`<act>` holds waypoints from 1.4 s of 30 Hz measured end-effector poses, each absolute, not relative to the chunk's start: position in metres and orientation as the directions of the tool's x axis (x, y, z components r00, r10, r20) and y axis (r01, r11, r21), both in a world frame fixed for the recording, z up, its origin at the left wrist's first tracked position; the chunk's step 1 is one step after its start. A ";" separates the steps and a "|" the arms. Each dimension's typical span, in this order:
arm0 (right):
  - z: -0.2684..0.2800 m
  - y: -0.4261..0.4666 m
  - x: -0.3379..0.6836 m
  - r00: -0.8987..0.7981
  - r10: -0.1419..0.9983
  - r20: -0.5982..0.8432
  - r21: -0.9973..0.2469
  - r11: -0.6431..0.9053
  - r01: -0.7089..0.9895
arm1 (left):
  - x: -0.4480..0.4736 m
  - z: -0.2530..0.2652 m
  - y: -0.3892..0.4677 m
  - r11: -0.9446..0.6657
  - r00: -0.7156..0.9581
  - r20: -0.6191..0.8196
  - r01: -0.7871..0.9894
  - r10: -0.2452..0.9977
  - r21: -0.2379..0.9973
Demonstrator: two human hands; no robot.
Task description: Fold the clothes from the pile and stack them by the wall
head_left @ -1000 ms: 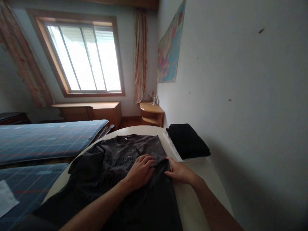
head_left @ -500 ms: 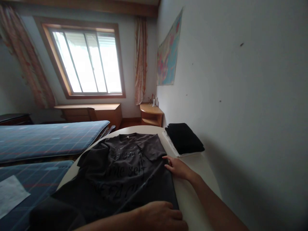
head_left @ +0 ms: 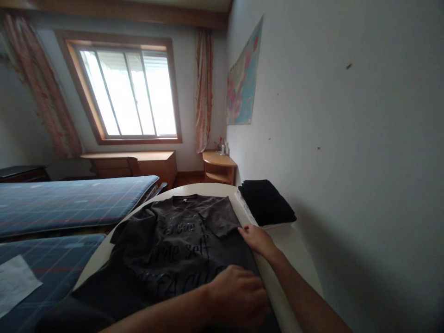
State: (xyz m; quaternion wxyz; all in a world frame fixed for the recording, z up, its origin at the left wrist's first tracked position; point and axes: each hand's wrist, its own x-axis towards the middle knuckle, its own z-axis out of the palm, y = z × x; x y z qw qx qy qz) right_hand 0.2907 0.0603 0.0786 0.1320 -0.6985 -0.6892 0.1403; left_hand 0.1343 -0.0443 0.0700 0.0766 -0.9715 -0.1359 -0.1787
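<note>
A dark grey T-shirt with black lettering lies spread front up, its collar at the far side, on a round white table. From the right, my right hand has its fingertips closed at the shirt's right edge, by the sleeve. My left hand reaches across the lower part of the shirt to the same edge. Its fingers are curled down at the cloth, and the fingertips are hidden. Creases run over the shirt's left side.
A folded black cloth stack lies on a white package at the table's far right, beside the wall. Two plaid mattresses are at the left, one bearing a sheet of paper. A small corner shelf stands beyond.
My left hand has moved up and slightly away from me along the shirt's right edge. My right hand's fingers have drawn together at the edge. The shirt's front lies smoother.
</note>
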 end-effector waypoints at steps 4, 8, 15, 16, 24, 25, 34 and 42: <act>0.078 0.066 0.279 0.095 0.995 -0.016 -0.360 -0.094 0.928 | 0.105 0.096 0.009 -0.700 0.585 0.427 0.690 0.689 0.185; 0.078 0.061 0.268 0.096 0.992 0.080 -0.413 -0.055 0.909 | 0.087 0.097 0.060 -0.481 0.361 0.343 0.784 0.867 0.391; 0.081 0.046 0.251 -0.128 0.959 0.254 -0.589 0.259 0.766 | 0.093 0.099 0.120 -0.346 0.259 0.268 0.865 0.928 0.362; 0.081 0.044 0.248 -0.153 0.954 0.259 -0.602 0.283 0.747 | 0.096 0.101 0.125 -0.322 0.242 0.253 0.880 0.937 0.349; 0.086 0.026 0.239 -0.331 0.916 0.229 -0.589 0.401 0.702 | 0.122 0.106 0.132 -0.276 0.244 0.194 0.949 0.950 0.156; 0.086 0.025 0.238 -0.345 0.913 0.216 -0.584 0.404 0.704 | 0.126 0.105 0.131 -0.262 0.234 0.188 0.955 0.954 0.142; 0.102 0.013 0.240 -0.245 0.966 0.085 -0.493 0.254 0.832 | 0.110 0.109 0.144 -0.142 0.089 0.201 0.952 0.976 0.270; 0.101 -0.001 0.231 -0.307 0.932 0.192 -0.805 0.329 0.494 | 0.045 0.101 0.172 -0.056 -0.081 0.221 0.832 0.972 0.551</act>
